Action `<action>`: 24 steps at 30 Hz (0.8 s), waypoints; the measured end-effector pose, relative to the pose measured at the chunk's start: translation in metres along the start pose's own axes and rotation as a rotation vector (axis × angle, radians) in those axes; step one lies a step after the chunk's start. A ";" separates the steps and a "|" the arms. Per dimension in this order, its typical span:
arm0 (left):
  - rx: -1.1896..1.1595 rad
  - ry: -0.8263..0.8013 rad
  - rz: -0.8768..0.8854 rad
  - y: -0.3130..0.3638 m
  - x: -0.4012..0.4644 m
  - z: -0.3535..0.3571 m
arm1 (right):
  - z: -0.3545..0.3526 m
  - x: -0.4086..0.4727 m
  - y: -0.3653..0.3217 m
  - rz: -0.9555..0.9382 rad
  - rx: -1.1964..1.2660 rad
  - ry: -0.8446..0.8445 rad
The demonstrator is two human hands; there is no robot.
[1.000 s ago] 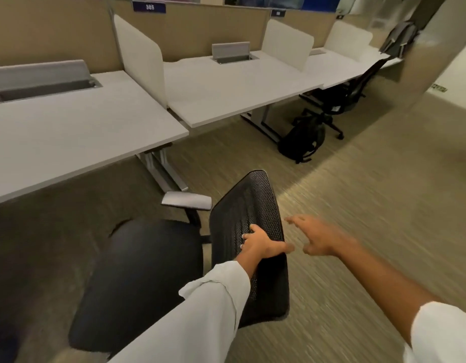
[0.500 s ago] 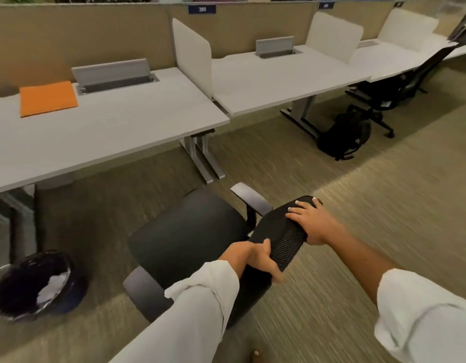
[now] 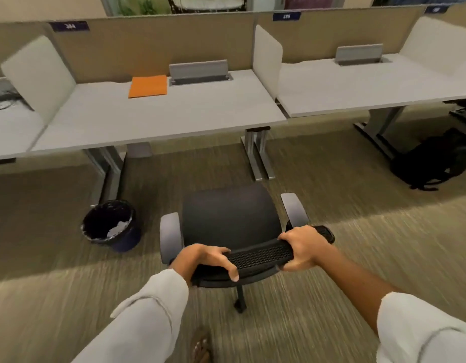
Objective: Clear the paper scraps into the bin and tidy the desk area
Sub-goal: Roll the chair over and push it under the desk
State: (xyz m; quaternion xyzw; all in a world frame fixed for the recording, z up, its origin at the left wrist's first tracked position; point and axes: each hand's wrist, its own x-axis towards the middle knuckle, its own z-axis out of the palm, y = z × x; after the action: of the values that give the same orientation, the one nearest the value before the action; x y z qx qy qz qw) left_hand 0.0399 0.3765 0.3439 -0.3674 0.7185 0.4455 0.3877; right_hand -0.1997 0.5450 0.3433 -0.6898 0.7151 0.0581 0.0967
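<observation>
A black office chair with grey armrests faces the white desk, a short way back from it. My left hand and my right hand both grip the top of its mesh backrest, left and right of centre. A dark round bin with a black liner stands on the carpet left of the chair, by the desk leg; white paper scraps lie inside it. An orange folder lies flat at the back of the desk.
Tan partition panels and white side dividers separate the desks. A grey cable box sits beside the folder. A black backpack lies on the floor under the right desk. Metal desk legs stand ahead of the chair. My sandalled foot shows below.
My right hand has closed on the backrest. The chair has swung round from side-on until its seat faces the desk, and my view turned left, bringing bin and folder in.
</observation>
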 end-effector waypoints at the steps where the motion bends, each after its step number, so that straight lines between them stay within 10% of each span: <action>1: -0.018 0.000 0.001 -0.002 -0.002 0.004 | 0.004 -0.003 -0.002 -0.020 0.009 0.018; 13: -0.119 0.015 0.127 -0.033 0.004 -0.001 | 0.003 0.012 -0.011 -0.152 0.045 0.226; 24: 0.339 0.988 0.153 -0.073 -0.014 0.001 | -0.009 0.064 -0.030 -0.134 0.095 0.217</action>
State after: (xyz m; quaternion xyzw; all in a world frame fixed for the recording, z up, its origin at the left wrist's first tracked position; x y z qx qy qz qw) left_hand 0.1096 0.3558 0.3297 -0.4122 0.9024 0.1237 0.0229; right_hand -0.1718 0.4796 0.3401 -0.7328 0.6758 -0.0573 0.0551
